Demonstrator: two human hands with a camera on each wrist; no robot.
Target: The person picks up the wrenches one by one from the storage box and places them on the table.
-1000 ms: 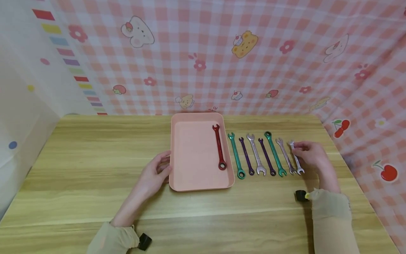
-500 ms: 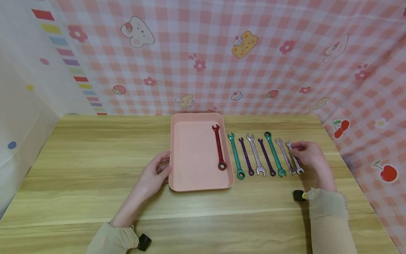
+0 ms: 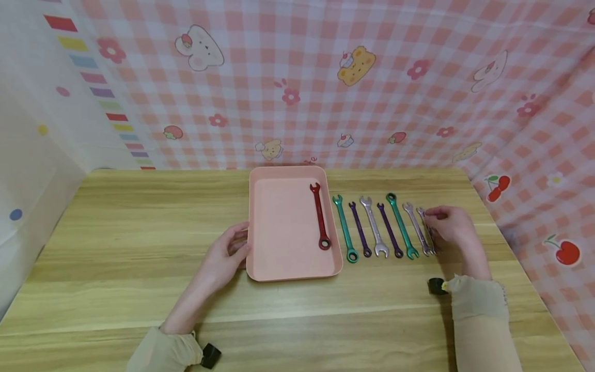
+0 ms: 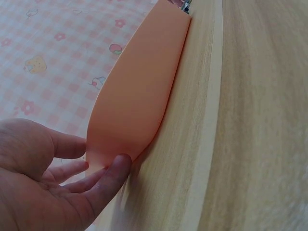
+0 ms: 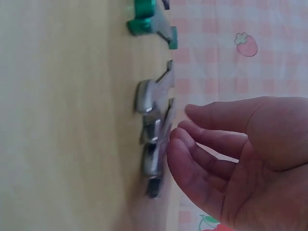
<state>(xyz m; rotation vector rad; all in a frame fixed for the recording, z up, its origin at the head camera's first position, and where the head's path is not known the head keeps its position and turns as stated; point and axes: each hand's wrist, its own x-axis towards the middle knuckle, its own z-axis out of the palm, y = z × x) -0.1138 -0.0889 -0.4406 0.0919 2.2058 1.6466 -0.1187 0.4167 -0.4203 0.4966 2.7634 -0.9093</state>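
Note:
In the head view, my left hand touches the left wall of the pink tray; its thumb lies against the outer wall in the left wrist view. A red combination wrench lies inside the tray along its right side. My right hand is at the rightmost silver wrench, fingertips at its upper part and partly covering it. That wrench lies close beside another silver wrench. In the right wrist view, the fingers are bent loosely, with thumb and fingertips apart.
Left of the silver pair lie a green wrench, a purple wrench, a larger silver wrench, another purple wrench and another green wrench, in a row beside the tray. A checked cloth hangs behind the wooden table.
My right hand has shifted slightly left, and the rightmost silver wrench has moved left with it, closer to its neighbour. The left hand and the tray stay in place.

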